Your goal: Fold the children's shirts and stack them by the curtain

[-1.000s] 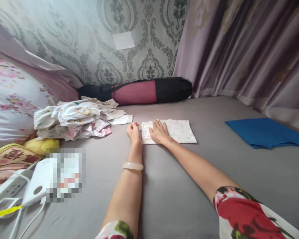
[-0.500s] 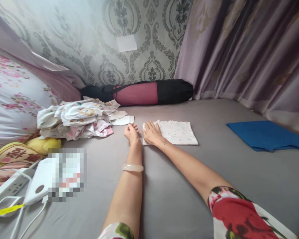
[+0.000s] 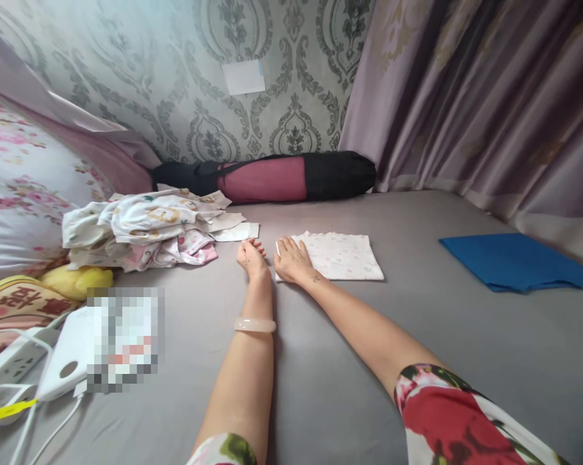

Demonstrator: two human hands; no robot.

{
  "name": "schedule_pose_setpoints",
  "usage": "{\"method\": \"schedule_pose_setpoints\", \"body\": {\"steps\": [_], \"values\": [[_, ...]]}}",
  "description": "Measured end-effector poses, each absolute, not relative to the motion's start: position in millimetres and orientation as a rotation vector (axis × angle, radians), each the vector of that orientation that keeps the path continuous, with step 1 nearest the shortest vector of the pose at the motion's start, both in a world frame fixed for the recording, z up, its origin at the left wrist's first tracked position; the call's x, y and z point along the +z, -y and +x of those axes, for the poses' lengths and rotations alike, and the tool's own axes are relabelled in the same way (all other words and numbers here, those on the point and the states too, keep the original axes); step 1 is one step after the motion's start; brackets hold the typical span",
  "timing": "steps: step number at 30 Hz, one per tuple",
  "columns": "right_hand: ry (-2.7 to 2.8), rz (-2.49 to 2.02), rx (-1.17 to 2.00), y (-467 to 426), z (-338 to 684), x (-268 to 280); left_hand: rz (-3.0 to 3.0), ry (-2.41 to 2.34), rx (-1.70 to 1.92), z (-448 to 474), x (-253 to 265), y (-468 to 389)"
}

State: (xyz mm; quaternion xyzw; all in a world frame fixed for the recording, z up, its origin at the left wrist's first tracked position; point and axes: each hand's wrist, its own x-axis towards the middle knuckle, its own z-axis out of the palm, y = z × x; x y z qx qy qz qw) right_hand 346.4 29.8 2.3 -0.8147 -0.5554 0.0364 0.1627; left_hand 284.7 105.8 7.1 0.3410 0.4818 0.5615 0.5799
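My right hand [image 3: 292, 259] lies flat with fingers extended over the left end of a folded white cloth [image 3: 347, 255] printed with small pale pink and green motifs. The cloth forms a rough rectangle with a wavy far edge. Just left of it, my left hand [image 3: 253, 258] rests on its side on the grey sheet, fingers loosely curled and apart, holding nothing. A pale bangle [image 3: 255, 325] circles the left wrist. Beyond that hand, to the left, sits a heap of rumpled printed baby clothes [image 3: 150, 223].
A blue folded fabric piece [image 3: 519, 259] lies to the right. Against the wall rests a long black and dark pink bag [image 3: 267, 179]. A power strip [image 3: 17, 361], cables, a white device [image 3: 66, 358] and a yellow plush [image 3: 81, 281] occupy the left. Curtains [image 3: 446, 97] hang right.
My left hand has drawn slightly left, widening the small gap to the folded cloth. The right hand stays flat on the cloth. The whole view has shifted a little.
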Motion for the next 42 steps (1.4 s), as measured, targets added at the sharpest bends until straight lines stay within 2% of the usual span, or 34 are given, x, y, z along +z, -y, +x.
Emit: {"method": "schedule_pose_setpoints", "body": {"steps": [5,10,18,32,35,42], "values": [[1.623,-2.251,0.182,-23,356,7,1.175,-1.092,1.325,288,8,-100],[1.61,-2.305,0.091,1,380,16,1.877,-0.857,1.281,300,7,-83],[1.594,-2.432,0.049,26,409,5,2.73,-0.659,0.598,312,-5,-57],[1.603,-2.389,0.137,29,412,6,2.865,-0.755,0.411,309,0,-50],[1.593,-2.405,0.202,36,419,12,2.882,-0.778,0.444,309,-1,-48],[1.555,-2.468,0.089,62,432,17,2.928,-0.799,0.579,312,-5,-43]]}}
